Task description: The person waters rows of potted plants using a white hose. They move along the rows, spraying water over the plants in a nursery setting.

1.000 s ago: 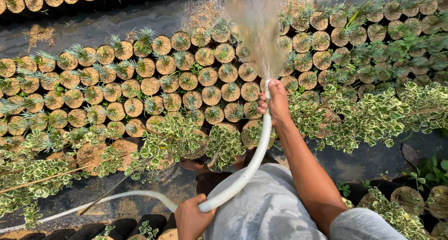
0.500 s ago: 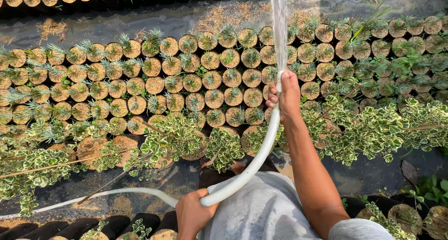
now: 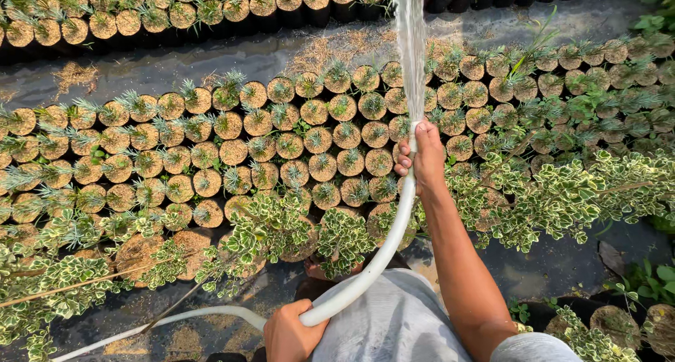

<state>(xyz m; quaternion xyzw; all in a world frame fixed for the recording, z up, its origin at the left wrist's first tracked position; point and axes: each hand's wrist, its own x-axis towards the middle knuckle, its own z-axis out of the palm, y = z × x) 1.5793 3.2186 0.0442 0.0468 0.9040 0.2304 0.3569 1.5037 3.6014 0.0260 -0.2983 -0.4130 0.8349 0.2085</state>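
Observation:
My right hand [image 3: 424,159] grips the end of a white hose [image 3: 380,256], held out over rows of small potted seedlings [image 3: 281,147]. A stream of water [image 3: 411,45] shoots from the hose end up and away over the pots toward the far rows. My left hand [image 3: 287,330] holds the same hose lower down, close to my body at the bottom of the view. The hose curves between the two hands and trails off to the lower left along the ground.
Round pots filled with brown husk stand in tight rows. Variegated green-and-white leafy plants [image 3: 555,193] line the near row. A wet black ground sheet [image 3: 190,63] forms a strip between the beds. More pots [image 3: 140,14] stand along the far edge.
My right hand with the hose end has swung to the right, and the water stream has narrowed and now reaches farther up. The view has shifted a little.

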